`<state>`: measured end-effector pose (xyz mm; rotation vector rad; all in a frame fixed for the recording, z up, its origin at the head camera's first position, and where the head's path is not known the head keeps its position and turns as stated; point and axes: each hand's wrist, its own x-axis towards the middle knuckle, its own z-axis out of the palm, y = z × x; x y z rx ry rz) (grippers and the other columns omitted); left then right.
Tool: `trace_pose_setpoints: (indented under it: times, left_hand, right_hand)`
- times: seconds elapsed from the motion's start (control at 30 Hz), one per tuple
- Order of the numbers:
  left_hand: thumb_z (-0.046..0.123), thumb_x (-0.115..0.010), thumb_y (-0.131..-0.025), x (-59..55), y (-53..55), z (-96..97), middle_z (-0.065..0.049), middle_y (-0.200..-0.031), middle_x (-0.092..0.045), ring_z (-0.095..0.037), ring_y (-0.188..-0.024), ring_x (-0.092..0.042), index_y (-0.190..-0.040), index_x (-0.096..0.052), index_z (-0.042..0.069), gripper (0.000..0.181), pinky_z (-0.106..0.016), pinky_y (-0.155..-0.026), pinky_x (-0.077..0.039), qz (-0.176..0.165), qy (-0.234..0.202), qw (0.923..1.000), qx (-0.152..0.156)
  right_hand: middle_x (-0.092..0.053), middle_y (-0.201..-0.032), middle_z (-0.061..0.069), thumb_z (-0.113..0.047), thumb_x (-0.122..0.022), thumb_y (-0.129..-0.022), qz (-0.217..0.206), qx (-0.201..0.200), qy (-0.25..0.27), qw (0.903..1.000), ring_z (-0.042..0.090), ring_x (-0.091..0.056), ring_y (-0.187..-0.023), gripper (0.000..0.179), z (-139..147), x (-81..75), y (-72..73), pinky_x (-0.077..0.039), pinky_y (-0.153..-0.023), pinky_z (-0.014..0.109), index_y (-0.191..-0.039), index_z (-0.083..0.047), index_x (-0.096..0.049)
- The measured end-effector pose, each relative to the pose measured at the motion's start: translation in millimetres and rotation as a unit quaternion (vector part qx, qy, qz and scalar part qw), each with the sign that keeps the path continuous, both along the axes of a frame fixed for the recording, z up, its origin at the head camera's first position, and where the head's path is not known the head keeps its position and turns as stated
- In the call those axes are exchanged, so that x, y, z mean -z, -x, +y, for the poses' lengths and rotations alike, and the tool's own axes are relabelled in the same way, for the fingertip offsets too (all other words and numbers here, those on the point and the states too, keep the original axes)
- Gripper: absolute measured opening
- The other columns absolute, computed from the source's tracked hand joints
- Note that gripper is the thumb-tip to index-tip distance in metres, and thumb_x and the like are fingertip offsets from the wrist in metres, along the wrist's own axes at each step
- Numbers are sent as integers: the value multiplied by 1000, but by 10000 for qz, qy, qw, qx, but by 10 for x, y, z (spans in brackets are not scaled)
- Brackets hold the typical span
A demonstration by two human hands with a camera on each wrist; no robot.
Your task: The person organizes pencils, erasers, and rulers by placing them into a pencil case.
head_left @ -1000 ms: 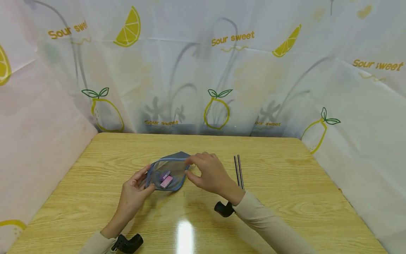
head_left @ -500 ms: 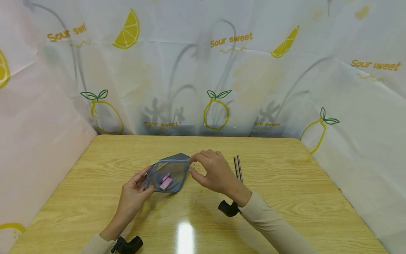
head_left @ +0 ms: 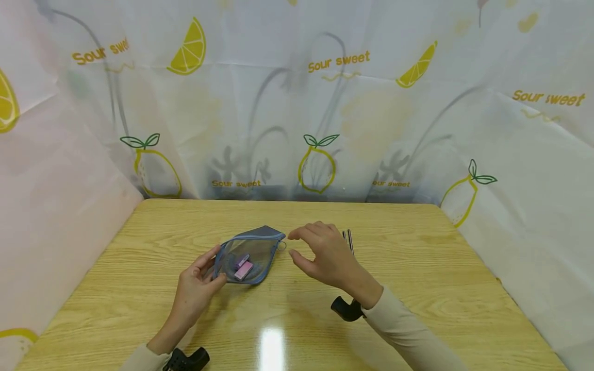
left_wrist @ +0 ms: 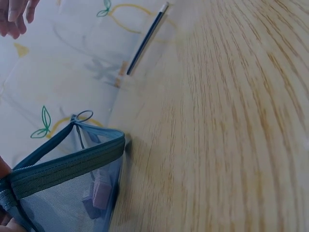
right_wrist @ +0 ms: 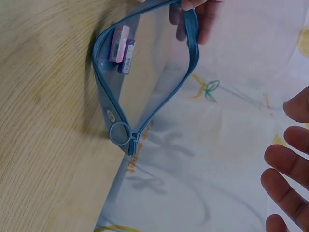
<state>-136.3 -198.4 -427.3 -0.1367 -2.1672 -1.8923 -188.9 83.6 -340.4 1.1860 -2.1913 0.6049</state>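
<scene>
right fingers (right_wrist: pixel 287 163) farther from pouch edge (head_left: pixel 257 237)

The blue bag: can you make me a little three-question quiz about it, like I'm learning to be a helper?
1. Which of the person's two hands is holding the bag?
2. True or false: the bag is zipped all the way shut.
3. How many small blocks can you see inside the bag?
A) one
B) two
C) five

Key:
1. The left hand.
2. False; its mouth is open.
3. B, two: one pink and one purple.
</scene>
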Motion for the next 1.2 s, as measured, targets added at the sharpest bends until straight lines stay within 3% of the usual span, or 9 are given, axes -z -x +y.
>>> trace_pose_setpoints:
  times: [0.23,0.53,0.7,1.0,1.2]
  left_hand:
    - [-18,-58,-83,19,10,-6,-21,-142,-42,-16,-122,-48,-141,-43,-8,61,-17,-92,-43,22,47,10000,-2]
    - [-17,-58,-84,17,11,-10,-22,-141,-43,-6,-118,-50,-141,-43,-7,60,-17,-92,-44,22,7,10000,21]
    - [-16,-59,-84,14,10,-9,-22,-140,-43,-9,-119,-49,-141,-44,-7,60,-17,-92,-43,-3,32,10000,5]
    - [-17,-58,-84,2,4,-1,-23,-139,-44,-30,-125,-46,-141,-44,-7,60,-17,-92,-44,-52,67,10000,3]
    - [-17,-58,-84,11,6,-2,-22,-141,-43,-27,-124,-47,-141,-43,-8,60,-16,-92,-43,-24,83,10000,1]
  right_hand:
    - [-67,-95,-1,-16,-74,-82,77,79,-39,9999,19,-61,-88,22,113,5,10,-49,-73,41,-103,-11,-69]
    - [-67,-97,1,-15,-75,-81,84,120,35,9999,20,-61,-89,25,245,-47,-16,-48,-71,41,-105,-10,-69]
    - [-67,-98,1,-13,-75,-81,91,83,60,9999,21,-61,-89,25,338,-66,-31,-49,-72,41,-105,-9,-69]
    - [-67,-98,1,-11,-74,-80,138,122,85,9998,21,-62,-89,25,492,-73,-50,-49,-71,43,-105,-8,-69]
    - [-68,-99,1,-8,-74,-79,175,76,123,9997,21,-62,-87,27,574,-110,-59,-49,-70,43,-106,-7,-69]
